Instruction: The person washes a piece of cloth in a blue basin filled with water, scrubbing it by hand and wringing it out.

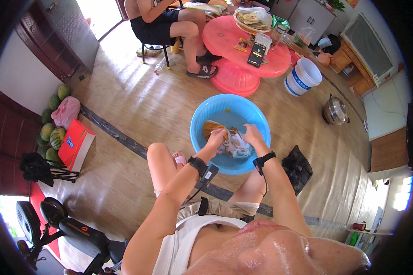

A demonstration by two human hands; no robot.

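A light blue plastic basin (198, 110) stands on the floor between my knees, with shallow water in it. Inside lies a bunched white and pale grey cloth (239, 144), wet and crumpled. Beside it, at the left, spreads a mustard-yellow cloth (210, 128). My left hand (216, 139) has its fingers closed on fabric where the two cloths meet. Over the white cloth's right side, my right hand (253, 134) bends its fingers down; whether they grip it cannot be told. Black straps with small devices circle both wrists.
A person (182, 27) sits beyond, near a round red plastic table (216, 37) bearing a phone (257, 55) and a bread basket (253, 20). A white bucket (301, 77), a lidded pot (335, 110) and a black plastic bag (297, 168) are at right; watermelons (57, 137) at left.
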